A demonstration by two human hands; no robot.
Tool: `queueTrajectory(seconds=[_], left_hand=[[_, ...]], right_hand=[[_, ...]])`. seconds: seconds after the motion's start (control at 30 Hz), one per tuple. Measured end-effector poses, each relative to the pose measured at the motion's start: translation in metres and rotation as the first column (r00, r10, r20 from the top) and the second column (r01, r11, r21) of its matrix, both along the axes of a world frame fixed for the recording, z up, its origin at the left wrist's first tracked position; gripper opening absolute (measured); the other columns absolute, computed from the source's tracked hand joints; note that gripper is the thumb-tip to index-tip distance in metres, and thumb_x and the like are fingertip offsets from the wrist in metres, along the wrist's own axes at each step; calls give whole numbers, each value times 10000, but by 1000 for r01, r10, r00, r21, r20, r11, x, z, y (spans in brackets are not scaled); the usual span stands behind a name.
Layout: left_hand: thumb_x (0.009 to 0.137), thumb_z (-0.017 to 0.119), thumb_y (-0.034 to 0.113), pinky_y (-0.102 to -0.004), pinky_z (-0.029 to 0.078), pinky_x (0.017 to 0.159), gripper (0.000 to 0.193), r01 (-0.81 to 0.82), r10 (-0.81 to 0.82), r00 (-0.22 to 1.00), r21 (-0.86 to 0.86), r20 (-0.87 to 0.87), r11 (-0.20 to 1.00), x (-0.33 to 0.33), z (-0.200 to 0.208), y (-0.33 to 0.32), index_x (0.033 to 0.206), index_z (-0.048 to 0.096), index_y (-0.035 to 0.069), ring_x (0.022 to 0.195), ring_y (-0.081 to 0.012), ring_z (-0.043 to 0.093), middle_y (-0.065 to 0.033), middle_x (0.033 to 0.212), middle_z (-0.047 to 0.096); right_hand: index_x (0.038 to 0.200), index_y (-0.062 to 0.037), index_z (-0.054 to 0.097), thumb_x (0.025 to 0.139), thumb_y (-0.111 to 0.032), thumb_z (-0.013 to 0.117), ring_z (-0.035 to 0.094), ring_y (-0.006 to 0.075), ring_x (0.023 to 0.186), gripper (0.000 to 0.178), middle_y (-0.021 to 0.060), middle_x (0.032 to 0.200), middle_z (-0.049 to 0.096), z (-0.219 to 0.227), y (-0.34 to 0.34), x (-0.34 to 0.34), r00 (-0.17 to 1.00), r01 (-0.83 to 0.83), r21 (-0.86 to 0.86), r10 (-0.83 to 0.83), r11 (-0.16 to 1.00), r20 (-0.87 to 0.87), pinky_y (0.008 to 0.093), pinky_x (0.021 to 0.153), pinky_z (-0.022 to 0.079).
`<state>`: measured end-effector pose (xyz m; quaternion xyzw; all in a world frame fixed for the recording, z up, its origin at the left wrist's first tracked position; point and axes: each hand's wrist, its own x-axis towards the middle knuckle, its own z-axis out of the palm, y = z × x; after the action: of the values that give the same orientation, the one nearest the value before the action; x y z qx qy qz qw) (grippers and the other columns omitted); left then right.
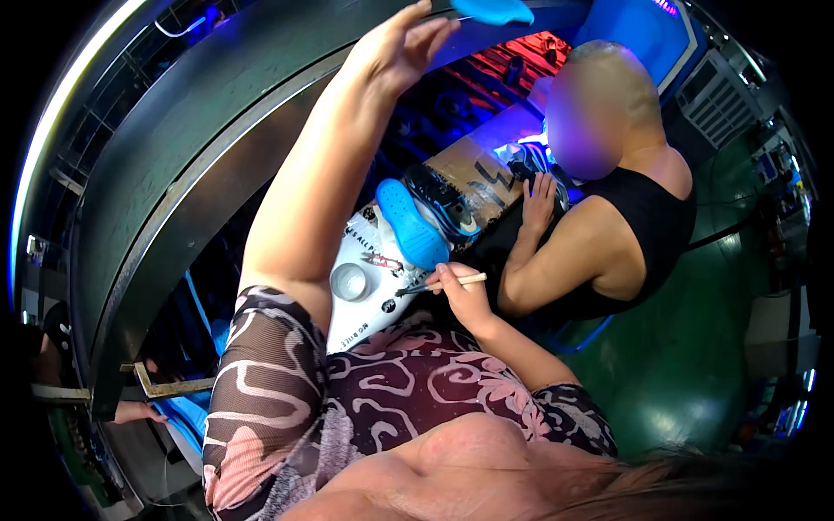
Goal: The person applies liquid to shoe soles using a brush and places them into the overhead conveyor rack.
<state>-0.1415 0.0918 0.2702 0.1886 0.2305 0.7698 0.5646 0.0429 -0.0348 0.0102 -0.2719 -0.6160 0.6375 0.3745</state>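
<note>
My left arm stretches far up across the view, and my left hand (pixel 404 50) is open, fingers apart, over the dark conveyor edge. Just beyond its fingertips is a blue shoe sole (pixel 493 10), with a gap between them. My right hand (pixel 460 291) grips a brush (pixel 473 280) by its pale wooden handle; the dark bristles point left over the white printed work surface (pixel 358 314). Beside the bristles lies another blue shoe sole (pixel 408 224). A small round cup (pixel 350 282) and red-handled snips (pixel 382 260) are to the left.
A dark shoe (pixel 443 204) with a blue sole lies behind the blue sole. At the right sits a co-worker in a black sleeveless top (pixel 647 234), hand on another shoe (pixel 526 161). The curved conveyor frame (pixel 191 174) runs along the left. Another person's hand (pixel 143 412) shows at lower left.
</note>
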Motion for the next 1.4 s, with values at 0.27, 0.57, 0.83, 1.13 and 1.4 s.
queueTrajectory(seconds=[0.27,0.57,0.83,1.13,1.4], left_hand=[[848,588,244,-301,450,651,472,265,-63,663,156,-746,951,-9,-74,-89,1232,431,19,629,-159,495,-70,737,515],[724,639,148,-340,475,680,481,-826,-573,-119,-239,-811,511,-140,-265,-428,1171,501,39,734,-252,584,-152,850,607],[733,569,147,-454,466,642,519,-964,-685,52,-216,-727,156,-91,-286,-474,1202,366,63,740,-386,603,-222,841,618],[728,563,260,-459,478,681,323,-899,-904,156,-437,-399,38,-77,-259,-477,910,513,-1,761,-384,606,-221,815,621],[761,558,176,-361,442,495,413,-919,-526,257,-373,-811,126,-63,-257,-497,1118,436,8,502,-225,529,-84,626,542]], right_hand=[[744,16,628,912,-230,496,519,82,582,326,46,661,603,-31,11,2,999,12,-131,-18,991,-47,229,561,423],[740,23,618,905,-193,498,511,84,573,297,44,642,585,-20,-10,-39,985,-140,-257,106,956,-139,216,543,406],[744,1,619,916,-223,475,529,96,622,317,46,674,598,-1,-29,-68,983,-177,-141,181,974,20,230,589,419],[760,21,634,896,-193,511,548,106,610,282,54,681,617,15,11,-65,984,-116,51,108,992,145,227,584,430],[712,-32,641,763,-165,636,570,261,638,142,100,666,600,-6,13,-109,906,-382,573,171,725,388,337,588,440]])
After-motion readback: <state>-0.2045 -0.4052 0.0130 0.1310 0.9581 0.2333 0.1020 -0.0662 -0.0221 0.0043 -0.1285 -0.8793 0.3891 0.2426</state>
